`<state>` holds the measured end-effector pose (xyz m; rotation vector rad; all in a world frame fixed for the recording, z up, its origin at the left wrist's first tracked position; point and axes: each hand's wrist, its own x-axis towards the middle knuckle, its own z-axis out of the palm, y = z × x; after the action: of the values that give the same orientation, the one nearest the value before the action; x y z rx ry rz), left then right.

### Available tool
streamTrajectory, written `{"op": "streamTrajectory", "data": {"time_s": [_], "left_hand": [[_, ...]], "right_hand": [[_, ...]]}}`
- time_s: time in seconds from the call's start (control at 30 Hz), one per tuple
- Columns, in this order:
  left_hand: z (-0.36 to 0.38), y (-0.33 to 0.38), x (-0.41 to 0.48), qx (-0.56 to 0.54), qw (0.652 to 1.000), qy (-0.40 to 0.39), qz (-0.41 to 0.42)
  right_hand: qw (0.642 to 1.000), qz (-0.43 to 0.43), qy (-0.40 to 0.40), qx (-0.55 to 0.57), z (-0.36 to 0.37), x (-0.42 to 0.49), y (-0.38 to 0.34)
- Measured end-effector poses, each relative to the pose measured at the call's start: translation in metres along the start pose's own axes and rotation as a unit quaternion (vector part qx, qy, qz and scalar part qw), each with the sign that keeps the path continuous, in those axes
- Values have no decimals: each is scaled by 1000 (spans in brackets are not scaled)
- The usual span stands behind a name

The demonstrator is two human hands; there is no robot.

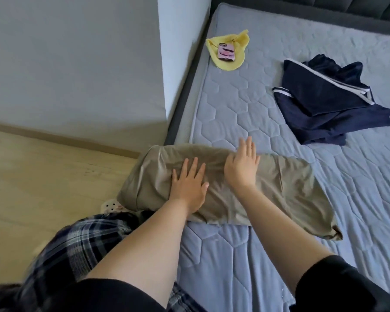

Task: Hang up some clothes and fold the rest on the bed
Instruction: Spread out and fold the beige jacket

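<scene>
While left hand (189, 183) and right hand (242, 167) press flat on the khaki garment (291, 188), fingers (249, 147) spread, navy clothes (324, 102) far right.

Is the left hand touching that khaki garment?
Touching. The head view shows the left hand lying flat, palm down, on the khaki garment.

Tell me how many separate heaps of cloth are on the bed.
3: the khaki garment at the near edge, under the left hand and right hand; the navy pile on the right, possibly several pieces; the yellow cloth far left, under a phone.
</scene>
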<state>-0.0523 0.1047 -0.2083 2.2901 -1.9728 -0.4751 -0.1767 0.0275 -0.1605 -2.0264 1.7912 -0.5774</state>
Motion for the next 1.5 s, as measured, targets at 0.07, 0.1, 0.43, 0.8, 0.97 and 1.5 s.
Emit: {"op": "streamTrajectory", "data": {"time_s": [0.07,0.1,0.43,0.8,0.97,1.5], "left_hand": [[-2,-12,-2,-26,999,25,9],[-3,-21,-3,-37,999,38,6],[12,-86,15,-144,977,33,-154],[0,-149,59,-501,766,-48,-399],[-11,-162,69,-623,683,-12,-381],[-10,-189,16,-583,674,-221,-396]], "right_hand": [[997,-69,-20,-16,25,-5,-21],[995,-80,-34,-50,39,-10,-23],[988,-79,17,-135,87,-22,-10],[980,-86,45,-176,95,-21,-12],[978,-86,49,-182,96,-20,-13],[980,-85,33,-175,96,-20,-13]]}}
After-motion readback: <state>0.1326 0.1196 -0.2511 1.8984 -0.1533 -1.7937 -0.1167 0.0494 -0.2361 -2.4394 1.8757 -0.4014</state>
